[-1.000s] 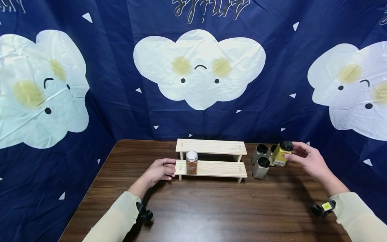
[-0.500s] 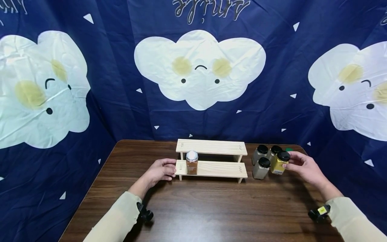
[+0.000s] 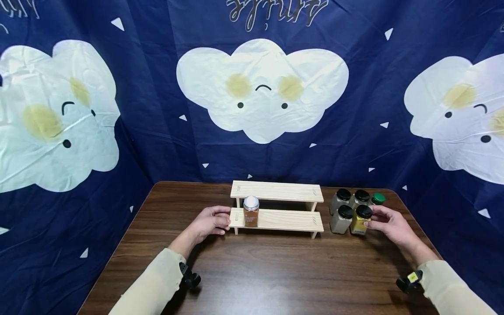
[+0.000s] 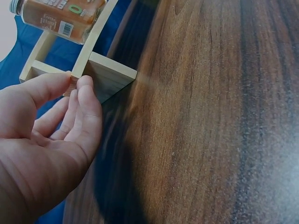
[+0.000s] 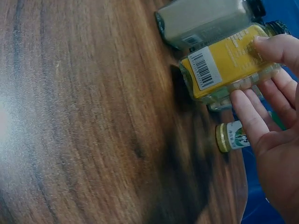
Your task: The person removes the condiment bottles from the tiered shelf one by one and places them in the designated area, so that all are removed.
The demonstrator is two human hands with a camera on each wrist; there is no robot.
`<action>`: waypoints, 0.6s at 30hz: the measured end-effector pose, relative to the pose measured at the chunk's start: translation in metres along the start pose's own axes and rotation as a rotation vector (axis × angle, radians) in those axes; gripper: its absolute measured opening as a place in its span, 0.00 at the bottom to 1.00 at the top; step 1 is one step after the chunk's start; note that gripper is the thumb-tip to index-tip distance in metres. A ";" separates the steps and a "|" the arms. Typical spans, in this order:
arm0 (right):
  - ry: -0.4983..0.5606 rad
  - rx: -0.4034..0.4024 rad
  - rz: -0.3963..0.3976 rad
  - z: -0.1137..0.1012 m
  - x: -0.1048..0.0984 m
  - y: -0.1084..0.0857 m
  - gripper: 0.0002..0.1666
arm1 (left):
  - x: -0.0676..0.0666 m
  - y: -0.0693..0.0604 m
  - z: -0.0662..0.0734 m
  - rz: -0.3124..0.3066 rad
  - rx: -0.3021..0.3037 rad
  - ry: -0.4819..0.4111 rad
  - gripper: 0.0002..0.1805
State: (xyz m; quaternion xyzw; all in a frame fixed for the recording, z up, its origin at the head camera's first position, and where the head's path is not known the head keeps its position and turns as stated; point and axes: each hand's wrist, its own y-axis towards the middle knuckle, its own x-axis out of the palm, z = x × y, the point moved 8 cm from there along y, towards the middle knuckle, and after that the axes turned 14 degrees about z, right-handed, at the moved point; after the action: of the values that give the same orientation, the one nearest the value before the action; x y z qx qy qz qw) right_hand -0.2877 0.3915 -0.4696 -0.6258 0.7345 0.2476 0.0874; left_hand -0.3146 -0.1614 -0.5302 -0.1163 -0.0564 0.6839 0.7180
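Observation:
In the head view, my right hand [image 3: 393, 228] holds a yellow-labelled spice jar [image 3: 359, 225] with a black lid. The thumb lies on the label and the fingers rest along its side, as the right wrist view shows. The jar stands upright beside a black-lidded jar of greyish powder [image 3: 340, 224]. My left hand [image 3: 208, 225] pinches the left end of the lower board of a two-step wooden rack [image 3: 289, 220] between thumb and fingers. Near that end, on the lower step, a silver-lidded jar of orange-brown spice [image 3: 251, 218] stands upright.
Behind the yellow jar stand two more black-lidded jars [image 3: 340, 202] and a green-lidded jar [image 3: 378, 199]. A dark wooden table [image 3: 275, 275] carries everything. At its back and sides hangs a blue cloth [image 3: 149, 109] with white clouds.
My right hand has brought the yellow jar down and forward, from above the other jars to a spot beside the front grey one. The green-lidded jar has come into view. My left hand stays put.

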 end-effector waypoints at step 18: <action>0.151 0.042 -0.030 0.013 0.005 -0.007 0.26 | 0.001 -0.002 0.000 -0.005 -0.004 -0.007 0.32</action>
State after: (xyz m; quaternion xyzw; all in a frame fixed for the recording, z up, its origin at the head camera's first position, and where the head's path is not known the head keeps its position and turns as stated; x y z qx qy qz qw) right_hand -0.2842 0.3925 -0.4854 -0.6517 0.7344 0.1830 0.0484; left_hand -0.3132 -0.1605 -0.5296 -0.1153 -0.0607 0.6824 0.7192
